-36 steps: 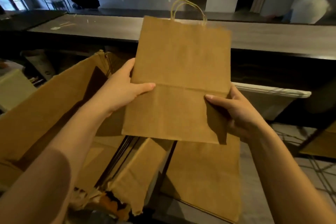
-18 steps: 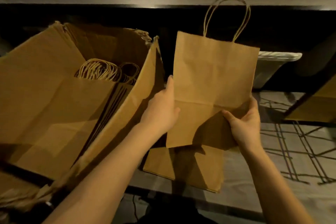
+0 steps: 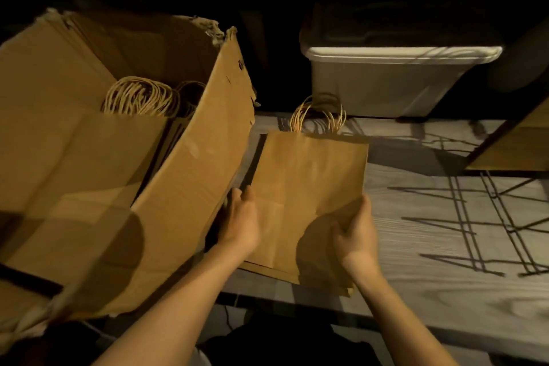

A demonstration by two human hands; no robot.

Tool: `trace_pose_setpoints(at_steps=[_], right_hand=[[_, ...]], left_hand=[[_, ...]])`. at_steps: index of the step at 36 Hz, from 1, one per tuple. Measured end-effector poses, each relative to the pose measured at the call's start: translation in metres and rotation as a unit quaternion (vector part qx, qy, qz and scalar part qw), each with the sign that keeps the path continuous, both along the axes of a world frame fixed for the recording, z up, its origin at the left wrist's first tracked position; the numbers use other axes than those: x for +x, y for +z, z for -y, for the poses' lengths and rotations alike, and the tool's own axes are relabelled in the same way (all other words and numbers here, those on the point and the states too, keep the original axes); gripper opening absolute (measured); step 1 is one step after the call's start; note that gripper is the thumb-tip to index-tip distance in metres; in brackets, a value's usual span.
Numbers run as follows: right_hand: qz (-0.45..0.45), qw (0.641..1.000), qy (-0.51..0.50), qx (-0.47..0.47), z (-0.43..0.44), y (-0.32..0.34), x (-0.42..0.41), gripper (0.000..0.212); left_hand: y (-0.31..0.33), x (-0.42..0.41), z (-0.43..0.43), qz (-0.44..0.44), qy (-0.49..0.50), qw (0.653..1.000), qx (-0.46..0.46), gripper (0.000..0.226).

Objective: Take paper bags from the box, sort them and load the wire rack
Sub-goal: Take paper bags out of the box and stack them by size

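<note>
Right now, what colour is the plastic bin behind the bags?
Pale greyish-white bin, seen in the head view.

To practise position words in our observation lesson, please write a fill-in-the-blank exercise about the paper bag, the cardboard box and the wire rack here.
1. The cardboard box stands to the ___ of the paper bag.
2. The wire rack lies to the bag's ___.
3. The left hand and right hand hold the bag with its handles pointing ___ from the person.
Missing words: left; right; away.
</note>
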State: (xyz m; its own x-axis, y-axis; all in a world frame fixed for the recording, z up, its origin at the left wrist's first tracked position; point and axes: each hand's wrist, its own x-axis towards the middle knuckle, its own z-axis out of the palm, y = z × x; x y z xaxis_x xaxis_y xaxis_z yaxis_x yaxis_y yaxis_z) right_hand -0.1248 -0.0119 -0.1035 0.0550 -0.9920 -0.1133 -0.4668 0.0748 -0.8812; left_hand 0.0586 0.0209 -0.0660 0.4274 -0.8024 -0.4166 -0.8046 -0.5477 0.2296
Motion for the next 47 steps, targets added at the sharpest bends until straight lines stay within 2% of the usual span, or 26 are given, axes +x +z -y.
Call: trace_pose_setpoints(at_steps=[2, 6, 9, 15, 19, 22, 26, 29, 32, 35, 37, 43, 47], right_hand=[[-0.028, 1.0, 0.009, -0.001, -0.003, -0.008, 0.004, 0.078], [-0.216, 0.974, 0.044, -0.058, -0.012, -0.022, 0.009, 0.077], [-0.301, 0.95, 0.05, -0.07, -0.011, -0.025, 0.015, 0.082], [-0.34, 0.935, 0.079, -0.059, -0.007, -0.027, 0.015, 0.084], [-0.34, 0.934, 0.107, -0.03, -0.002, -0.02, 0.006, 0.075], [-0.32, 0.938, 0.129, -0.023, 0.0, -0.017, -0.006, 0.075], [-0.253, 0.957, 0.14, -0.022, 0.004, -0.007, -0.014, 0.069], [-0.15, 0.981, 0.11, -0.061, 0.006, 0.017, -0.007, 0.053], [-0.093, 0.981, 0.121, -0.119, 0.015, 0.048, 0.007, 0.036], [-0.031, 0.965, 0.146, -0.215, 0.026, 0.084, 0.029, 0.019], [0.001, 0.954, 0.167, -0.249, 0.033, 0.107, 0.044, 0.016], [0.047, 0.912, 0.256, -0.317, 0.043, 0.181, 0.093, 0.016], [0.034, 0.886, 0.296, -0.356, 0.043, 0.225, 0.135, 0.022]], left_hand=[[-0.004, 0.0, -0.003, 0.002, 0.001, 1.0, 0.014, 0.057], [-0.008, -0.003, -0.005, 0.006, 0.023, 1.0, 0.01, 0.057], [-0.007, -0.003, -0.005, -0.003, 0.029, 0.999, 0.014, 0.059], [0.0, 0.001, -0.003, -0.058, 0.021, 0.997, 0.053, 0.068], [0.006, 0.003, -0.005, -0.151, 0.036, 0.987, 0.047, 0.071], [0.01, 0.002, -0.007, -0.222, 0.041, 0.974, 0.034, 0.072], [0.021, -0.003, -0.007, -0.238, 0.021, 0.971, 0.021, 0.072], [0.043, -0.01, -0.006, -0.248, -0.018, 0.967, -0.053, 0.064], [0.079, -0.016, -0.006, -0.224, -0.07, 0.963, -0.133, 0.049], [0.119, -0.015, -0.009, -0.121, -0.132, 0.962, -0.205, 0.039], [0.146, -0.01, -0.014, -0.074, -0.162, 0.952, -0.25, 0.036], [0.213, 0.029, -0.041, -0.074, -0.193, 0.933, -0.294, 0.034], [0.243, 0.07, -0.056, -0.024, -0.176, 0.928, -0.326, 0.028]])
